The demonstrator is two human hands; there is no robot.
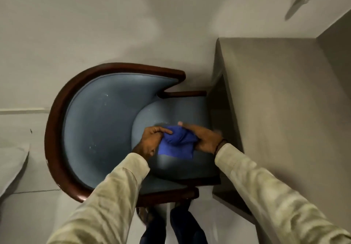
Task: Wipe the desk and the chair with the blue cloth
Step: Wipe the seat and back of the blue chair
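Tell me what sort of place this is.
Probably an office or study corner: a plain desk against the wall, a cushioned blue armchair with a wooden frame drawn up to it, and a pale hard floor.

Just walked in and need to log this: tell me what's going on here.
A person in cream long sleeves is bent over a blue upholstered armchair with a dark wooden frame. Both hands are on a bright blue cloth bunched on the seat cushion: the left hand pinches one edge, the right hand presses on the other side. The chair sits beside a plain grey-brown desk. The right hand is blurred, so it is probably mid-motion.
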